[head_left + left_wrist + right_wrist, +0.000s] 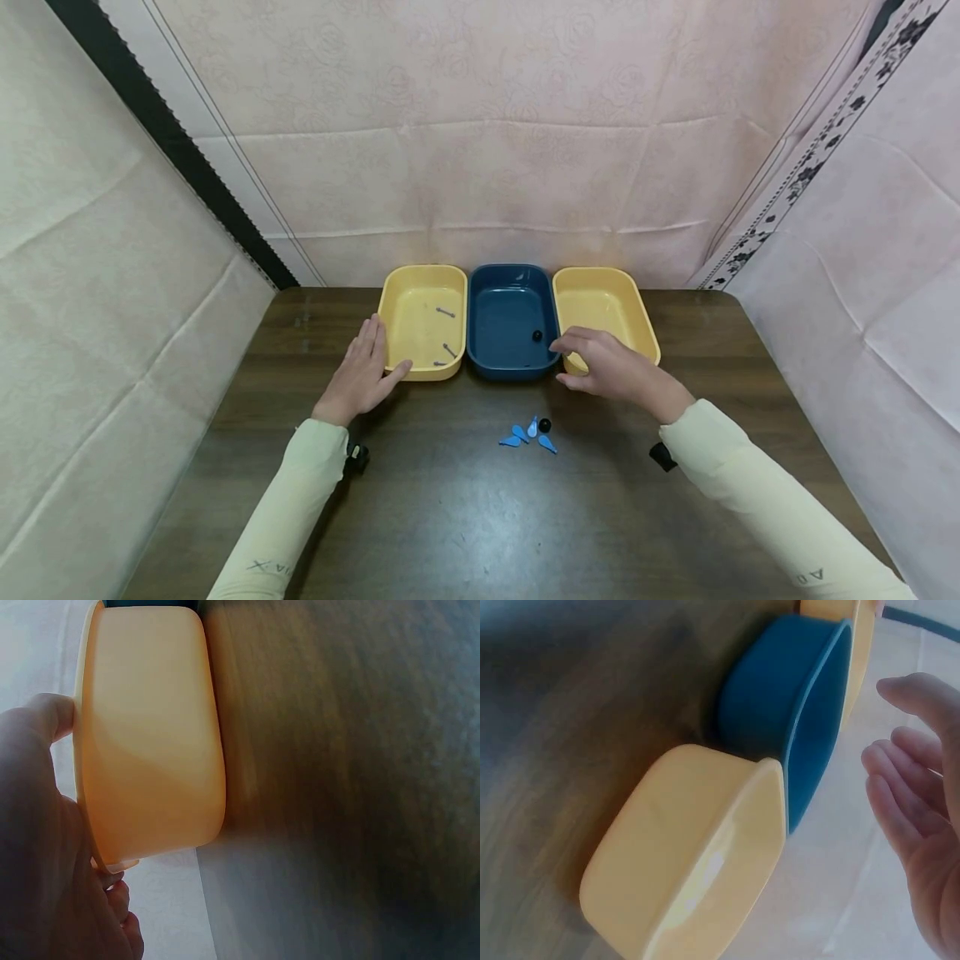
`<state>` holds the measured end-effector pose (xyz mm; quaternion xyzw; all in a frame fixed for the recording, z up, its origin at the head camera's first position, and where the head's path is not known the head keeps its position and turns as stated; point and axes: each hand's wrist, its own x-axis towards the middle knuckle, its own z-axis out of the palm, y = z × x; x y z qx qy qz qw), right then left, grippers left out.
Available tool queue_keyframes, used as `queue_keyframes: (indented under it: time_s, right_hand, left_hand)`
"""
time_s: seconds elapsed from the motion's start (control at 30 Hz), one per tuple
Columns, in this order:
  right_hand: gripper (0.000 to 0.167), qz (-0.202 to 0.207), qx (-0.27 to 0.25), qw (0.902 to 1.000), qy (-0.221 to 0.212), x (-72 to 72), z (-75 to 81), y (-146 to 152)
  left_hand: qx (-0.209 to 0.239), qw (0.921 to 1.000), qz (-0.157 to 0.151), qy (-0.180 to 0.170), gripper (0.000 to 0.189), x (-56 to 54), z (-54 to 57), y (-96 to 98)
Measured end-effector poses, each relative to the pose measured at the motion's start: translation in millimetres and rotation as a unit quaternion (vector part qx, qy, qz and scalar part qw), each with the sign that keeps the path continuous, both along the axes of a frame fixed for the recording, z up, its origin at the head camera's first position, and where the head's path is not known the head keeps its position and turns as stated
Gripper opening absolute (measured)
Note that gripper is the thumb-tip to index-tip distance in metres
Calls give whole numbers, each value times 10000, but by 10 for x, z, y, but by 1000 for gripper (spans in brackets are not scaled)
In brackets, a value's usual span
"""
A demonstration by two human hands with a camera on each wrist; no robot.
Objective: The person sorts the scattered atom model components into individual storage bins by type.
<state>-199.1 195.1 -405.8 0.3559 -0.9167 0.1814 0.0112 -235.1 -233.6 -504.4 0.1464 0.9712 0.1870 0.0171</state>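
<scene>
My left hand (362, 375) rests on the near left corner of the left yellow bin (423, 375), its fingers straight along the side and the thumb at the front rim. In the left wrist view the thumb touches that bin's rim (84, 765). My right hand (611, 367) hovers over the front of the right yellow bin (647, 329), fingertips near the blue bin's (512, 372) right edge. Nothing shows between its loosely bent fingers. A small black ball (537, 336) lies inside the blue bin. Three small greyish-purple sticks (446, 312) lie in the left bin.
On the brown table (450, 517), in front of the blue bin, lie several blue teardrop-shaped pieces (547, 444) and another black ball (545, 425). The three bins stand side by side against a pale cloth backdrop (480, 183). More cloth hangs at both sides.
</scene>
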Motion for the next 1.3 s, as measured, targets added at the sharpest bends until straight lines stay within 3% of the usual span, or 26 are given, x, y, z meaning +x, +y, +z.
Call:
queue_keyframes:
  time_s: [0.27, 0.6, 0.8, 1.1, 1.3]
  right_hand:
    - [39, 378, 56, 9989, 282, 176, -143, 6]
    - [38, 550, 295, 9979, -199, 317, -475, -22]
    - [34, 483, 310, 9966, -593, 345, -640, -72]
    - [29, 413, 311, 9957, -772, 342, -810, -89]
    - [25, 367, 369, 9964, -663, 319, -902, -108]
  left_hand:
    - [-57, 10000, -19, -8, 102, -8, -13, -5]
    - [-52, 10000, -7, -79, 103, -13, -17, -4]
    - [-51, 9999, -2, -107, 103, -16, -10, -6]
    - [37, 9999, 15, -155, 102, -7, -6, -4]
    - [36, 9999, 20, -147, 102, -9, -6, -3]
